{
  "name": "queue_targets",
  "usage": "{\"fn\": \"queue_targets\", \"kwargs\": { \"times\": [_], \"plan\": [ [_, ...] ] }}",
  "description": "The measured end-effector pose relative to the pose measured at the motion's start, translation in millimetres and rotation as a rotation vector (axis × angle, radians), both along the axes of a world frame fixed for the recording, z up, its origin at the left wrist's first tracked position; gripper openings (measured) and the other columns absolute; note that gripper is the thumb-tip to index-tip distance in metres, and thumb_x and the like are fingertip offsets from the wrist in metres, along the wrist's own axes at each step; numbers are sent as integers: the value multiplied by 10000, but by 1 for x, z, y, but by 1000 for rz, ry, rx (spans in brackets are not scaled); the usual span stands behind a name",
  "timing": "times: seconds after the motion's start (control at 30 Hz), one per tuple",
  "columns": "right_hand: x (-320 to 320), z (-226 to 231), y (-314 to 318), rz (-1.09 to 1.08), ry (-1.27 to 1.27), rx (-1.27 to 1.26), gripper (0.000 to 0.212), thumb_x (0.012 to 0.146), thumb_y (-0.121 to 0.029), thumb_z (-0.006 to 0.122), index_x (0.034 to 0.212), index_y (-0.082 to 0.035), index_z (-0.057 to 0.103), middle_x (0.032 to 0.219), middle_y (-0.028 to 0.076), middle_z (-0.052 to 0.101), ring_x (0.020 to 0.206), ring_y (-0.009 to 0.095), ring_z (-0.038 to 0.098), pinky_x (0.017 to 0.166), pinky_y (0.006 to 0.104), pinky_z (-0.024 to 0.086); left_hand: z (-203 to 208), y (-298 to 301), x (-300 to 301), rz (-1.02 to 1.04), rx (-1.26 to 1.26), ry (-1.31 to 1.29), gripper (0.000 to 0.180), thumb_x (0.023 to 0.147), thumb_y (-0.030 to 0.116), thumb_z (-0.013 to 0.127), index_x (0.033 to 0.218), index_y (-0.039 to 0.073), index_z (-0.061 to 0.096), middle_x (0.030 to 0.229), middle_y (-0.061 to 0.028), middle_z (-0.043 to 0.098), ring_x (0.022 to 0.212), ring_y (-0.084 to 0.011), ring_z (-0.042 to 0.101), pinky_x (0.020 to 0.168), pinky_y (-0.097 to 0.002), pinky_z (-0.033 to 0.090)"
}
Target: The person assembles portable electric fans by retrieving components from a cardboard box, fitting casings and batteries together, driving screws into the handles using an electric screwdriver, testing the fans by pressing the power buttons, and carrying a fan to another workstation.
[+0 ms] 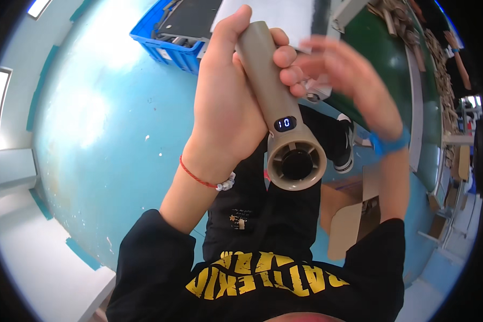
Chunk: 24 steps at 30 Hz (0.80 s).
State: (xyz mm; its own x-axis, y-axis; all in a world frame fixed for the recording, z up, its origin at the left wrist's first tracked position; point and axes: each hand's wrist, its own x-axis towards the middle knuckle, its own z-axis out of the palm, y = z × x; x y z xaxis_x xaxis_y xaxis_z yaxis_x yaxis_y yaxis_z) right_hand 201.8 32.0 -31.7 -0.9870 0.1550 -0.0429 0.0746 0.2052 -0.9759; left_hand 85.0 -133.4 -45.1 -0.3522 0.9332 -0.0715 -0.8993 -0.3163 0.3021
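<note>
My left hand grips the handle of a tan hand-held fan, fingers wrapped around its tube. The fan's round head points down toward me, showing a dark centre and a small lit display on its neck. My right hand hovers just right of the handle, blurred, fingers apart, touching or nearly touching the upper part of the tube. A red cord bracelet is on my left wrist and a blue band on my right wrist.
A blue plastic crate with dark parts sits on the light blue floor ahead. An open cardboard box lies by my right leg. A green-topped workbench with brown parts runs along the right.
</note>
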Motion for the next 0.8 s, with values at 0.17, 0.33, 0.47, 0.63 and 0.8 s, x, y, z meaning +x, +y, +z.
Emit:
{"fn": "queue_targets", "kwargs": {
  "times": [0.17,0.33,0.47,0.63,0.8],
  "plan": [
    [74,12,-69,-75,-122,-370,628,950,-341,567,1423,-27,300,1240,125,520,1143,177,507,981,319,397,11,9,13,10,15,-62,318,965,387,472,953,69,464,740,9,444,655,-122,428,639,-276,404],
    [103,23,-89,-244,-61,-414,651,922,-311,611,1404,1,304,1230,118,522,1133,163,523,967,304,415,25,18,39,-60,26,-86,331,965,397,476,958,67,463,746,6,440,658,-124,420,645,-274,398],
    [123,14,-86,-325,27,-348,631,896,-301,630,1367,19,358,1208,123,555,1094,172,558,944,301,435,21,30,53,-128,115,-3,379,964,437,449,977,59,475,766,-11,472,702,-158,475,694,-300,430],
    [150,5,-65,-366,163,72,578,800,-214,718,1271,29,490,1152,151,610,1018,215,611,909,313,457,18,35,72,-101,36,248,509,963,504,362,1048,29,524,919,-88,573,895,-256,567,859,-381,451],
    [174,-6,-52,-531,281,870,603,597,-115,813,1163,-41,618,1123,176,630,917,300,631,799,344,485,0,40,88,-112,35,411,562,971,500,314,1110,10,553,1057,-145,599,1009,-305,573,953,-418,422]
  ]
}}
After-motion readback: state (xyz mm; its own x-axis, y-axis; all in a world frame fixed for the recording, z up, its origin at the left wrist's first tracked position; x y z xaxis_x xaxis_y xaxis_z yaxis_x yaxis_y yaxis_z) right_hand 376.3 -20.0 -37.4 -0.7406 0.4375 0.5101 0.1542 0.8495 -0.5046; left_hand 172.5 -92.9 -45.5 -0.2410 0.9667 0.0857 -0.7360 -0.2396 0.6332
